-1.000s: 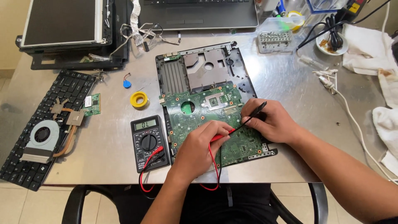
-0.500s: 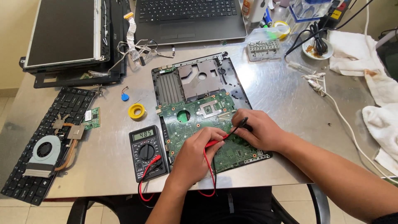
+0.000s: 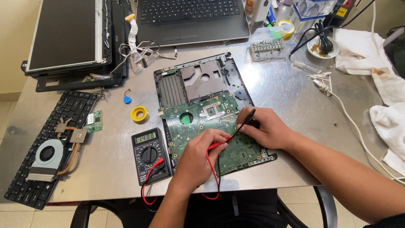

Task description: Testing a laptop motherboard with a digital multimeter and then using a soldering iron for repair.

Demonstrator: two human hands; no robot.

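A scuffed steel worktable carries everything. At its far left lies a detached flat laptop screen panel; at the far middle, an open dark laptop. In the middle sits a black plastic laptop base with a green circuit board on its near half. Near left is a loose black keyboard bearing a grey cooling fan with copper pipe. Just left of the board lies a black digital multimeter. The left hand grips a red probe against the board; the right hand pinches a black probe, tip on the board. A yellow tape roll lies beyond the meter.
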